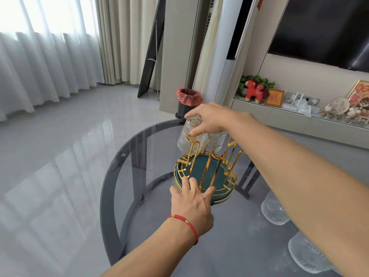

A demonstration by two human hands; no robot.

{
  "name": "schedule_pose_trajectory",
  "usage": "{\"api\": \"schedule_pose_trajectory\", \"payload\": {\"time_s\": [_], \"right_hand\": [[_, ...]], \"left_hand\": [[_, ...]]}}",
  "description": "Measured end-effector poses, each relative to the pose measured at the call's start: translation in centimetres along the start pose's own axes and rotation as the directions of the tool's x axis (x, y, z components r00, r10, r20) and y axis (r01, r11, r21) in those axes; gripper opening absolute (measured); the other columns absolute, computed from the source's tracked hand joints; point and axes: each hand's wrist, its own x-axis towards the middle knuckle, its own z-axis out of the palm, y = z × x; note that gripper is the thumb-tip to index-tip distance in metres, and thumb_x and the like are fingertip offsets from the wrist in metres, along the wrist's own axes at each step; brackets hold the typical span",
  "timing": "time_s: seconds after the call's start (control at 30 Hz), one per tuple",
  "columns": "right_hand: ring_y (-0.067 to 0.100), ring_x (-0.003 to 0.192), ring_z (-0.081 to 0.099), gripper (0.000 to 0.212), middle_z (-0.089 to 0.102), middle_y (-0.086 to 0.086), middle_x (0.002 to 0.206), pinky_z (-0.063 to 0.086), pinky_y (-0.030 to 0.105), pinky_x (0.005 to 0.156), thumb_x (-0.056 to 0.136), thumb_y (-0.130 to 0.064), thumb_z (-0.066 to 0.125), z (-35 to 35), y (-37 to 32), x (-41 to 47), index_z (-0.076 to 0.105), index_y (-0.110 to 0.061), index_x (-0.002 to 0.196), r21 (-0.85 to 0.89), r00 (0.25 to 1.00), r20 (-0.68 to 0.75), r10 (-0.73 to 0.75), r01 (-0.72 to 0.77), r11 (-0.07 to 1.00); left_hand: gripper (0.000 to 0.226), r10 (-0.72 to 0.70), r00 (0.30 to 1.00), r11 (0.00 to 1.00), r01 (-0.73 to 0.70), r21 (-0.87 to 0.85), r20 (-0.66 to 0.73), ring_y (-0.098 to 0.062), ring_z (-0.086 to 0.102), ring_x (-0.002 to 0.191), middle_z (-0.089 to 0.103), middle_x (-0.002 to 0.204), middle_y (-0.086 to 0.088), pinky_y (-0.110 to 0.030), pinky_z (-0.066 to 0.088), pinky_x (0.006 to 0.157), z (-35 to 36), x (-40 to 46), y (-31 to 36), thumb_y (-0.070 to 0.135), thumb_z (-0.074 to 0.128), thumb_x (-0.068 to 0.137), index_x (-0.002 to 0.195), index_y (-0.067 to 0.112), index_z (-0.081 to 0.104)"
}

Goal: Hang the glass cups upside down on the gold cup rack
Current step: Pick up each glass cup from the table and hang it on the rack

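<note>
The gold cup rack (207,166) with its round green base stands on a dark round glass table (127,156). My right hand (211,118) grips an upside-down ribbed glass cup (189,136) over a far-left gold prong. A second upside-down glass cup (217,141) hangs on the rack just right of it, partly hidden by my hand. My left hand (191,202) rests with spread fingers on the near rim of the green base. Two more glass cups (273,210) (307,254) stand on the table under my right forearm.
A black bin with a red bag (188,100) stands on the floor beyond the table. A low cabinet (299,116) with ornaments and a wall television (323,31) are at the right. Curtains hang at the left over grey floor tiles.
</note>
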Motion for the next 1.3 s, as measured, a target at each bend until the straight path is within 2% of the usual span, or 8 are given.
{"api": "schedule_pose_trajectory", "payload": {"time_s": [0.13,0.23,0.37,0.6,0.77,0.83,1.03,1.3], "right_hand": [[0.03,0.141,0.051,0.062,0.056,0.002,0.154,0.044,0.05,0.107,0.096,-0.052,0.065,0.1,0.6,-2.2,0.046,-0.041,0.154,-0.077,0.996,-0.073,-0.045,0.04,0.996],[0.026,0.143,0.049,0.054,0.053,0.001,0.156,0.043,0.047,0.111,0.1,-0.043,0.058,0.8,2.2,-5.3,0.048,-0.035,0.153,0.067,0.985,-0.169,-0.033,0.045,0.997],[0.02,0.149,0.04,0.066,0.036,0.003,0.166,0.032,0.034,0.115,0.104,-0.032,0.055,2.4,4.8,-11.9,0.026,-0.023,0.163,0.252,0.943,-0.331,0.039,0.049,0.966],[0.015,0.12,0.058,0.027,0.069,-0.005,0.123,0.036,0.021,0.101,0.098,-0.019,0.064,7.2,9.2,-25.1,0.07,-0.019,0.124,0.389,0.838,-0.441,0.32,-0.142,0.91],[0.017,0.102,0.066,0.015,0.074,-0.01,0.104,0.047,0.03,0.094,0.091,-0.013,0.072,11.6,10.2,-32.5,0.075,-0.023,0.103,0.528,0.604,-0.561,0.566,-0.265,0.807],[0.015,0.101,0.063,0.015,0.072,-0.013,0.104,0.047,0.033,0.092,0.09,-0.028,0.072,12.4,10.3,-34.2,0.073,-0.027,0.104,0.607,0.557,-0.532,0.637,-0.273,0.746],[0.017,0.13,0.043,0.084,0.061,-0.014,0.127,0.028,0.038,0.105,0.071,-0.083,0.049,13.6,10.7,-34.9,0.052,-0.032,0.138,0.328,0.725,-0.338,0.6,-0.507,0.797],[0.015,0.142,0.04,0.077,0.064,-0.005,0.133,0.01,0.043,0.118,0.075,-0.071,0.056,15.2,10.9,-34.3,0.052,-0.026,0.137,0.209,0.791,-0.389,0.472,-0.422,0.882]], "left_hand": [[0.057,-0.006,0.999,1.0,0.006,-0.023,-0.032,-0.041,0.035,0.137,0.04,0.139,-0.021,-0.053,0.046,0.1,-0.3,-0.1,0.0,0.034,0.05,0.098,0.152,0.03,0.03],[0.049,-0.024,0.994,0.998,0.018,-0.062,-0.106,-0.033,0.046,0.119,0.044,0.125,-0.013,-0.041,0.042,0.08,-0.6,-0.4,0.2,0.03,0.048,0.097,0.145,0.028,0.04],[0.033,-0.003,0.972,0.998,-0.014,-0.069,-0.237,-0.029,0.049,0.11,0.048,0.115,-0.007,-0.037,0.041,0.072,-1.3,-0.8,1.4,0.033,0.05,0.096,0.126,0.02,0.054],[0.035,0.365,0.816,0.807,-0.518,-0.284,-0.448,-0.017,0.057,0.102,0.053,0.116,0.003,-0.029,0.054,0.082,0.3,-0.7,3.8,0.034,0.057,0.09,0.123,0.024,0.06],[0.045,0.459,0.824,0.729,-0.563,-0.389,-0.332,-0.008,0.055,0.105,0.049,0.128,0.01,-0.021,0.049,0.09,1.7,-1.2,5.5,0.036,0.061,0.089,0.133,0.033,0.054],[0.05,0.451,0.845,0.703,-0.534,-0.47,-0.287,-0.004,0.056,0.107,0.049,0.129,0.013,-0.022,0.052,0.09,1.9,-1.7,6.4,0.037,0.064,0.087,0.136,0.036,0.052],[0.052,0.335,0.917,0.548,-0.378,-0.746,-0.218,-0.003,0.062,0.11,0.06,0.124,0.013,-0.025,0.058,0.085,1.3,-3.2,8.7,0.037,0.067,0.078,0.129,0.039,0.056],[0.047,0.272,0.941,0.457,-0.312,-0.833,-0.203,-0.008,0.066,0.11,0.067,0.118,0.008,-0.032,0.062,0.086,1.8,-3.7,9.9,0.023,0.073,0.083,0.126,0.037,0.06]]}}
